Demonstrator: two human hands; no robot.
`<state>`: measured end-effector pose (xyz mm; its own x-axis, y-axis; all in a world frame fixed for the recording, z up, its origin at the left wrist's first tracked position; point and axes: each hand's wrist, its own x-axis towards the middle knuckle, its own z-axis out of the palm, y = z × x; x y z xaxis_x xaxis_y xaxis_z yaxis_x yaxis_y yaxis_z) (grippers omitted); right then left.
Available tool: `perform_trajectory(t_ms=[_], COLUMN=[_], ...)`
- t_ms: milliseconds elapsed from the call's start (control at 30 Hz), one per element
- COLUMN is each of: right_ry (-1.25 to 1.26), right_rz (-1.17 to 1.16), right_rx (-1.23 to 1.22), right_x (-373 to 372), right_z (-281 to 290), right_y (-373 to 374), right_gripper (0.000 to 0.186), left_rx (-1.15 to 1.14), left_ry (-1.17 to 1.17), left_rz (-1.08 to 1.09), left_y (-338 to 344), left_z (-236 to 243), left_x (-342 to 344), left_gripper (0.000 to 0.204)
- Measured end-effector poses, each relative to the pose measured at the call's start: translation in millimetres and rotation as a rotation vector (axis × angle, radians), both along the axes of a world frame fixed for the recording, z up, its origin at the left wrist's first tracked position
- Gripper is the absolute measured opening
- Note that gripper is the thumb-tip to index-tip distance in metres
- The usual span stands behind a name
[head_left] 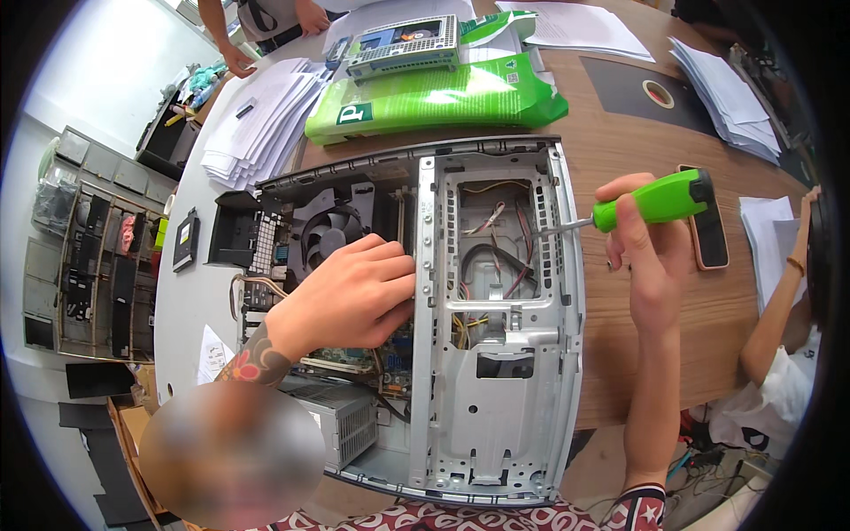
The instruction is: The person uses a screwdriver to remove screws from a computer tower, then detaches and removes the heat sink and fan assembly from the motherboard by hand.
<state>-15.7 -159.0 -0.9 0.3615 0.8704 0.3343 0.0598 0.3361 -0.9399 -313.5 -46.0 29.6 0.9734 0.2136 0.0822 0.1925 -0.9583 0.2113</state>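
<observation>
An opened desktop computer case (pixel 567 354) lies on the table in front of me, its insides showing. My right hand (pixel 655 257) is closed around the green handle of a screwdriver (pixel 655 202), right of the case. Its metal shaft points left, over the silver drive bay frame (pixel 443 380), where loose cables (pixel 496 257) show through the opening. My left hand (pixel 354 292) reaches into the case beside the frame's left rail, fingers curled and tips hidden. Just beyond it is a black cooling fan (pixel 328 232). The silver power supply (pixel 350 425) sits in the near left part.
Behind the case lies a green paper pack (pixel 434 99) with a metal drive cage (pixel 403 46) on it. Paper stacks (pixel 261 124) stand around. A phone (pixel 706 234) and tape roll (pixel 657 94) lie right. Other people's hands (pixel 237 60) and an arm (pixel 779 292) show at the edges.
</observation>
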Motion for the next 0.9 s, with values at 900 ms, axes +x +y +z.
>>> perform_trajectory(t_ms=[900], right_ry=[0.039], right_rz=[0.122], right_rx=[0.107], right_x=[-27.8], right_z=[-5.5], right_y=[-3.3], right_gripper=[0.044], left_rx=[-0.06], left_ry=[-0.006], left_rz=[0.084], left_y=[4.7], left_z=[-7.1], left_x=[-4.6], left_gripper=[0.027])
